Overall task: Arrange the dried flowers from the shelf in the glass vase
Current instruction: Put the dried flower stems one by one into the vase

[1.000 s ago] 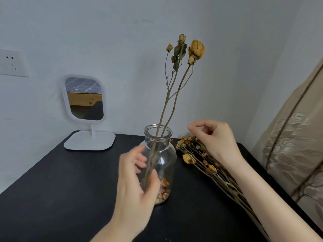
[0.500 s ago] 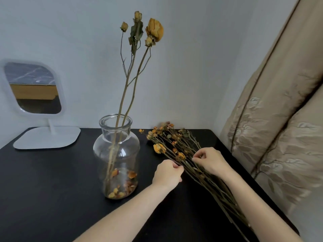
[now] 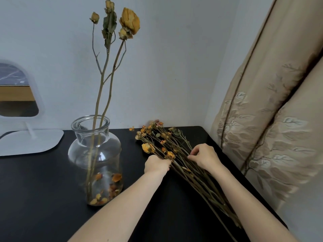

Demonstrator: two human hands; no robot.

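Note:
A clear glass vase (image 3: 95, 154) stands on the black table (image 3: 35, 189), left of centre. Two tall dried flower stems with yellow heads (image 3: 130, 20) rise from it, and loose petals lie at its bottom. A bundle of dried flowers (image 3: 162, 142) lies flat on the table to the right of the vase, heads toward the wall. My left hand (image 3: 156, 165) is closed on stems at the bundle's left side. My right hand (image 3: 203, 156) rests on the bundle's right side, fingertips pinching among the stems.
A white stand mirror (image 3: 19, 109) sits at the back left by the wall. A beige embroidered curtain (image 3: 272, 119) hangs close along the table's right edge. The table's back right corner is behind the bundle.
One second ago my left hand was at the vase and my right above the bundle. Both hands have since moved onto the bundle and closed on its stems. The view has shifted right.

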